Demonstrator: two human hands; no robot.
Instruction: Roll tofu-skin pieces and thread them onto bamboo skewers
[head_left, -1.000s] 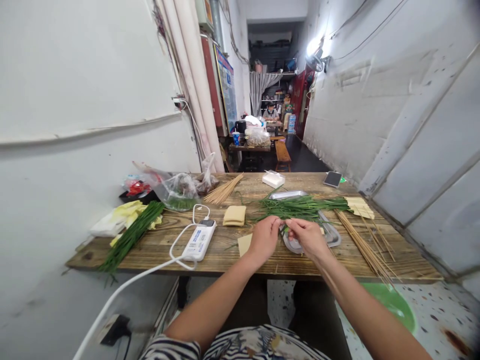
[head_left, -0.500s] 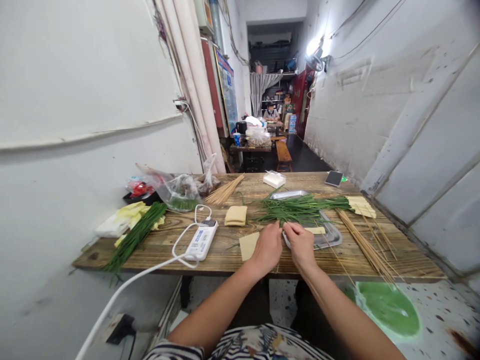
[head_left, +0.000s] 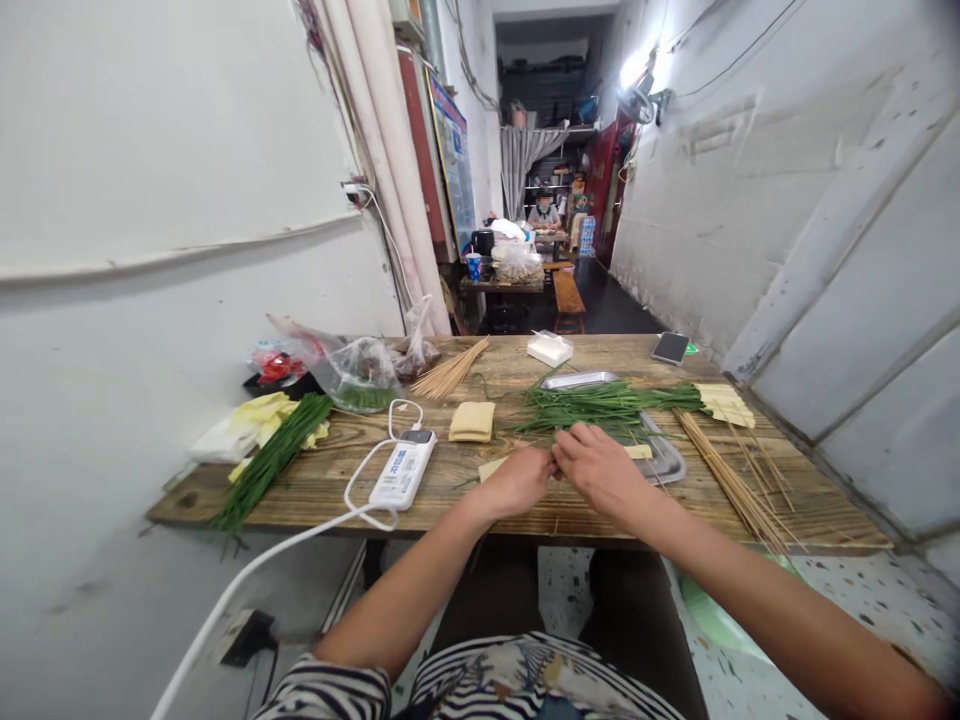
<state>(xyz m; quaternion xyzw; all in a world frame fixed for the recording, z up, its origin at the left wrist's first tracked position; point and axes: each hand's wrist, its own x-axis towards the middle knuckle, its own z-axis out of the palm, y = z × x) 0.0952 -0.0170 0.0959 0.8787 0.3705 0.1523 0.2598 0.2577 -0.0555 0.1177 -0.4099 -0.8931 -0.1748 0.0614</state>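
My left hand (head_left: 521, 478) and my right hand (head_left: 592, 460) meet at the fingertips near the table's front edge. Their fingers are closed, and what lies between them is hidden. A pale yellow tofu-skin-like sheet (head_left: 491, 468) lies partly under my left hand. Just beyond my hands, long green chives (head_left: 581, 403) spread over a metal tray (head_left: 670, 462). A narrow yellow strip (head_left: 638, 452) rests on the tray beside my right hand. To the left sits a stack of square yellow sheets (head_left: 472, 422).
Thin wooden skewers (head_left: 731, 480) lie at the right, near rolled yellow pieces (head_left: 725, 405); more skewers (head_left: 452, 368) are at the back. A white power bank (head_left: 403, 470) with a cable, another chive bundle (head_left: 277, 455), plastic bags (head_left: 367, 370), a white box (head_left: 550, 348) and a phone (head_left: 670, 347) surround the work area.
My right hand has turned over and moved left, its back now covering the fingertips. My left hand has lowered and tilted toward it, hiding more of the yellow sheet.
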